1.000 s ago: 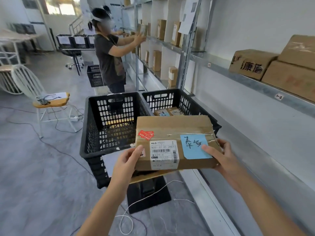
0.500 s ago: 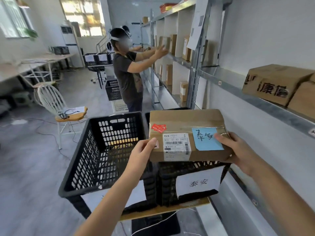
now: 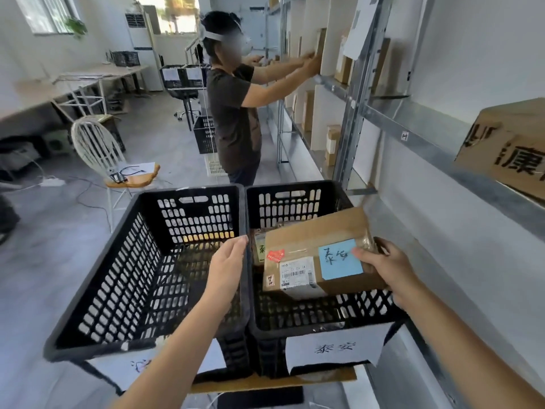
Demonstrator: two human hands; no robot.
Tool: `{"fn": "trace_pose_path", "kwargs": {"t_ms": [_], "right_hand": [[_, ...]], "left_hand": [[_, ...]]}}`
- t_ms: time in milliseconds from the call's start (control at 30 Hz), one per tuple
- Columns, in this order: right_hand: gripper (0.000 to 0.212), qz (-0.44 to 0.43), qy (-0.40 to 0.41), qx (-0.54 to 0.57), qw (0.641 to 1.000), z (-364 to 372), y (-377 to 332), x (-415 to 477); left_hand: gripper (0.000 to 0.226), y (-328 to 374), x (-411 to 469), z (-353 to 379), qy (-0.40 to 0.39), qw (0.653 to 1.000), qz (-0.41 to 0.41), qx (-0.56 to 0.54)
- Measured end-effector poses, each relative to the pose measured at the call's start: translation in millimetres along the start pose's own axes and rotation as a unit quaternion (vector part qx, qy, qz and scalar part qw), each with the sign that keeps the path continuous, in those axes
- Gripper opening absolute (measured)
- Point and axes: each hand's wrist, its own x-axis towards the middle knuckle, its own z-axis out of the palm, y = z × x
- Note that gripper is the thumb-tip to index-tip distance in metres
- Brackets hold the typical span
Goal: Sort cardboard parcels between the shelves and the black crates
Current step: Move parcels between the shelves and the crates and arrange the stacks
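**Set the parcel down flat in the right crate**

Your right hand (image 3: 386,270) alone carries the brown cardboard parcel (image 3: 309,243). The thumb presses on top beside the blue paper note (image 3: 339,258), and the other fingers wrap round the right end. The parcel hangs at a slight slant in the mouth of the right black plastic crate (image 3: 324,326), lower centre-right of the frame, above a smaller parcel (image 3: 259,246) already lying there. Your left hand (image 3: 227,267) holds nothing. Its fingers (image 3: 237,246) are loosely extended at the rim shared with the left black plastic crate (image 3: 188,192); whether they touch it I cannot tell.

The note's writing looks to match the white paper label (image 3: 336,346) on this crate's front, so the bin seems right. Held at one end, the box will want to swing. Let the free left end settle first, then ease the right end down and draw your fingers out along the wall rather than dropping it.
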Motion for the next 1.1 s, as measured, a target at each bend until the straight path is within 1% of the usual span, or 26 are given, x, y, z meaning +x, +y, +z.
{"fn": "trace_pose_path", "kwargs": {"t_ms": [100, 233, 367, 567, 633, 733, 800, 933, 1100], "right_hand": [[0.071, 0.039, -0.026, -0.012, 0.999, 17, 19, 20], [0.076, 0.102, -0.061, -0.011, 0.993, 26, 34, 46], [0.062, 0.170, -0.084, -0.018, 0.982, 29, 47, 68], [0.064, 0.254, -0.154, -0.025, 0.955, 28, 68, 84], [0.057, 0.263, -0.177, -0.037, 0.948, 27, 73, 89], [0.046, 0.289, -0.203, -0.045, 0.934, 29, 80, 96], [0.042, 0.310, -0.206, -0.041, 0.927, 31, 85, 99], [0.030, 0.340, -0.200, -0.063, 0.917, 36, 95, 105], [0.024, 0.366, -0.206, -0.095, 0.902, 41, 106, 114]], "left_hand": [[0.020, -6, 17, 10, 0.001, 1.000, 0.005, 0.021], [0.023, -11, 38, 19, -0.006, 0.997, 0.004, 0.072], [0.027, -19, 60, 26, -0.006, 0.998, -0.004, 0.069], [0.030, -13, 96, 39, -0.038, 0.998, -0.001, 0.059], [0.029, -10, 104, 42, -0.049, 0.997, -0.006, 0.057], [0.021, -10, 112, 45, -0.068, 0.996, -0.007, 0.051], [0.021, -10, 118, 47, -0.073, 0.996, -0.005, 0.051], [0.028, -16, 127, 54, -0.076, 0.995, -0.010, 0.057], [0.032, -23, 131, 58, -0.103, 0.992, -0.010, 0.077]]}}
